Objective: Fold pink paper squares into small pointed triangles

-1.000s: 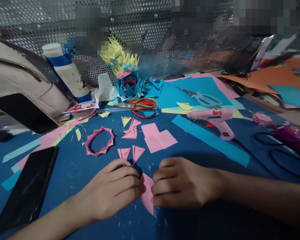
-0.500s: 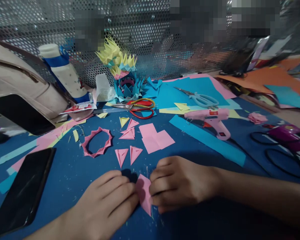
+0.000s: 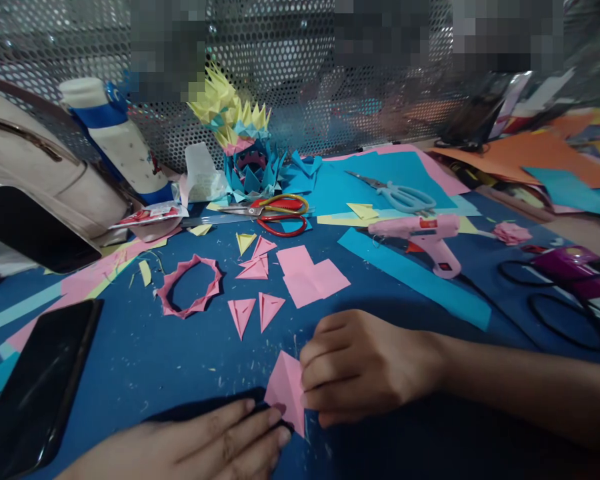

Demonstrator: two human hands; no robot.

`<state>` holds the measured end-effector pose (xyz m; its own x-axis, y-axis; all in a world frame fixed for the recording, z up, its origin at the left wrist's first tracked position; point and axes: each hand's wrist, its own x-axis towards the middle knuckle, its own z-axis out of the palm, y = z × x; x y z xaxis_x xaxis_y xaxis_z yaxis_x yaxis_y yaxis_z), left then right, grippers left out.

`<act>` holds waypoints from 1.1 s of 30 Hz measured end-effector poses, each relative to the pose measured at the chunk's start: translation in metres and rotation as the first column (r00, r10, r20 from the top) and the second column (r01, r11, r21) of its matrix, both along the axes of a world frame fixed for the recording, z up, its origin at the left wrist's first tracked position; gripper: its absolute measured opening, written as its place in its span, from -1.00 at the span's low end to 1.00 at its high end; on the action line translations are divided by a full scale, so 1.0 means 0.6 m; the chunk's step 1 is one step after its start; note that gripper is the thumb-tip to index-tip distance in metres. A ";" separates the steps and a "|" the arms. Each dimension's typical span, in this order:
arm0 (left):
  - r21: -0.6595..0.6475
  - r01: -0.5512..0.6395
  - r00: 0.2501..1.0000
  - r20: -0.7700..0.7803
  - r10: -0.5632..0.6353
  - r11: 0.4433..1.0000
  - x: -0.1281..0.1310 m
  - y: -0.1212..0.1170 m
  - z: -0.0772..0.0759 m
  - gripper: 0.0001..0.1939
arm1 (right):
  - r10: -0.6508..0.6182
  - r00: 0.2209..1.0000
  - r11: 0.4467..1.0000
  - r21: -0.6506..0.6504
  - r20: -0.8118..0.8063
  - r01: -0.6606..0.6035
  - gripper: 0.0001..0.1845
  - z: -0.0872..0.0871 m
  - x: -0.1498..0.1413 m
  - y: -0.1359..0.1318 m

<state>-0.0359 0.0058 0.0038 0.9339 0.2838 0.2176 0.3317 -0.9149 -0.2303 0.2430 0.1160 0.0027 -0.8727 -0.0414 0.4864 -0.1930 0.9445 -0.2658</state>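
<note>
A small folded pink paper piece (image 3: pixel 286 389) lies on the blue work surface (image 3: pixel 145 353) near the front edge. My right hand (image 3: pixel 365 368) is curled, its fingertips pinching the right side of this paper. My left hand (image 3: pixel 215 445) lies low at the bottom edge with fingers stretched flat, the tips touching the paper's lower left corner. Two folded pink triangles (image 3: pixel 254 312) rest just beyond, and a pink spiky paper ring (image 3: pixel 189 285) lies to their left.
Pink paper squares (image 3: pixel 310 275), red-handled scissors (image 3: pixel 273 212), blue scissors (image 3: pixel 400 196), a pink glue gun (image 3: pixel 425 239) and a blue and yellow paper sculpture (image 3: pixel 245 143) lie further back. A black phone (image 3: pixel 35 387) sits at the left. A glue bottle (image 3: pixel 115 143) and a bag (image 3: pixel 35 180) stand at the back left.
My left hand has slid down toward me and flattened out, uncovering more of the pink paper. My right hand has kept its hold in place.
</note>
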 end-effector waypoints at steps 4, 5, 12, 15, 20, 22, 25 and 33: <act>0.027 0.032 0.998 -0.049 -0.031 0.999 0.000 0.005 -0.001 -0.53 | -0.005 1.000 1.000 -0.001 0.000 0.005 -0.78 -0.001 -0.001 0.000; 0.026 0.033 0.998 -0.052 -0.031 0.999 0.001 0.006 0.000 -0.53 | -0.004 1.000 1.000 0.000 -0.001 0.004 -0.79 -0.001 -0.002 0.000; -0.019 -0.017 1.000 0.007 0.017 1.000 -0.003 0.002 -0.001 -0.53 | 0.008 1.000 1.000 -0.004 0.024 -0.008 -0.85 -0.002 0.001 0.000; -0.011 0.011 1.000 -0.014 -0.011 1.000 -0.003 0.000 0.002 -0.54 | 0.005 1.000 1.000 -0.011 0.028 -0.005 -0.84 -0.003 0.001 0.000; 0.023 0.057 0.998 -0.003 -0.057 0.998 0.002 0.009 0.009 -0.58 | 0.007 1.000 1.000 -0.012 0.026 -0.007 -0.82 -0.004 0.002 -0.001; 0.027 0.084 0.996 0.007 -0.084 0.996 0.003 0.013 0.008 -0.59 | 0.008 1.000 1.000 -0.013 0.028 -0.007 -0.82 -0.004 0.002 -0.001; 0.019 0.079 0.997 -0.017 -0.079 0.997 0.002 0.013 0.007 -0.64 | 0.010 1.000 1.000 -0.019 0.024 -0.009 -0.84 -0.004 0.002 -0.001; 0.017 0.095 0.995 -0.009 -0.095 0.995 0.003 0.014 0.012 -0.59 | 0.008 0.999 0.999 -0.032 0.032 -0.007 -0.85 -0.002 0.003 -0.001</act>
<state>-0.0342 0.0139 0.0109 0.9582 0.1901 0.2137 0.2416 -0.9379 -0.2490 0.2449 0.1152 0.0016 -0.8875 -0.0332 0.4595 -0.1912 0.9340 -0.3018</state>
